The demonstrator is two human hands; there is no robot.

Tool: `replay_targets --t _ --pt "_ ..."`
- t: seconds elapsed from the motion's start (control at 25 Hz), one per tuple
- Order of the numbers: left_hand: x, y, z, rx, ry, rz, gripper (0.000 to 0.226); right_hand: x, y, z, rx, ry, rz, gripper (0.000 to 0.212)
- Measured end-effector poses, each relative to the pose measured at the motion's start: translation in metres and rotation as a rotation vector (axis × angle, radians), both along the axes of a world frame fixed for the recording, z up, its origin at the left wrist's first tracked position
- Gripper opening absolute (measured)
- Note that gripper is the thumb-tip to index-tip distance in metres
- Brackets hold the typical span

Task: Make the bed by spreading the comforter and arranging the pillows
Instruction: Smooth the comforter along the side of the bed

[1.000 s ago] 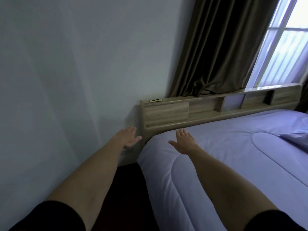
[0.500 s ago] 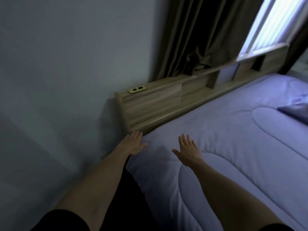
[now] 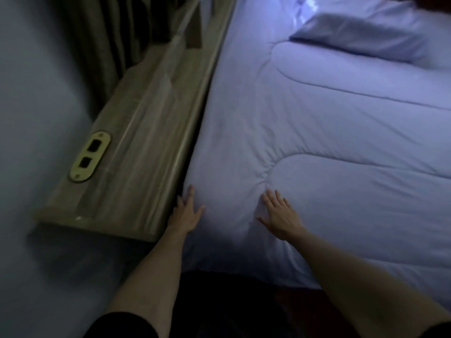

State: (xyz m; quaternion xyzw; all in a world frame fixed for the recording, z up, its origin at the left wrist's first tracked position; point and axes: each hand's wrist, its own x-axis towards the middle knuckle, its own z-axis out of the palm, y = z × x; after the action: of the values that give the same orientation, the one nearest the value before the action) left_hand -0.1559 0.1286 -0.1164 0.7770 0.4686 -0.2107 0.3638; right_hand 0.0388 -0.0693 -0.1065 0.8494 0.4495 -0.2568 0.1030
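Note:
A lavender quilted comforter (image 3: 329, 132) lies spread over the bed and reaches the wooden headboard. A pillow in the same colour (image 3: 358, 37) lies on top of it at the upper right. My left hand (image 3: 186, 213) lies flat with straight fingers on the comforter's corner, right beside the headboard. My right hand (image 3: 280, 215) presses flat on the comforter a little to the right, next to a curved quilting seam. Neither hand holds anything.
The wooden headboard (image 3: 146, 152) with shelf openings runs along the bed's left side, with a brass socket plate (image 3: 90, 156) on its top. A dark curtain (image 3: 114, 35) hangs behind it. The grey wall (image 3: 31, 93) is at the left, dark floor below.
Both hands came down from the air onto the comforter's corner by the headboard. My view tilted downward and nearer to the bed, so the window is out of sight.

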Motion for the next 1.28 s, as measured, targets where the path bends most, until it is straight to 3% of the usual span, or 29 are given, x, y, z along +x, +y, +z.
replay_targets --t 0.12,0.24,0.32,0.52,0.68,0.8,0.92,1.0,1.12,1.28 --pt "0.004 0.017 -0.001 -0.069 -0.067 -0.041 0.074 -0.011 -0.005 -0.002 -0.005 0.015 -0.086 0.078" --pt "0.005 0.023 0.008 0.07 -0.096 -0.279 0.063 -0.017 -0.003 -0.005 0.005 0.041 -0.134 0.077" --pt "0.005 0.025 0.023 0.197 -0.094 -0.331 0.053 -0.025 -0.001 -0.002 0.02 0.034 -0.141 0.076" --pt "-0.01 0.037 0.065 0.262 0.128 -0.261 0.054 -0.023 0.0 0.017 0.06 -0.026 -0.164 0.075" --pt "-0.009 0.043 0.06 0.266 0.195 -0.324 0.062 -0.027 -0.006 0.017 0.095 -0.014 -0.212 0.075" --pt "-0.001 0.037 0.049 0.252 0.253 -0.307 0.052 -0.024 -0.012 0.011 0.091 -0.019 -0.258 0.077" --pt "0.038 0.043 0.05 0.448 0.219 -0.438 0.042 -0.013 -0.005 0.005 0.125 -0.075 -0.295 0.083" --pt "0.069 0.047 0.046 0.46 0.06 -0.546 0.07 0.0 0.009 0.004 0.164 -0.115 -0.329 0.088" --pt "0.079 0.037 0.013 0.269 0.006 -0.59 0.125 0.004 0.029 -0.018 0.221 -0.085 -0.402 0.092" --pt "0.011 -0.007 -0.069 0.226 -0.098 -0.306 0.141 -0.062 -0.001 -0.083 0.309 -0.189 -0.431 0.089"
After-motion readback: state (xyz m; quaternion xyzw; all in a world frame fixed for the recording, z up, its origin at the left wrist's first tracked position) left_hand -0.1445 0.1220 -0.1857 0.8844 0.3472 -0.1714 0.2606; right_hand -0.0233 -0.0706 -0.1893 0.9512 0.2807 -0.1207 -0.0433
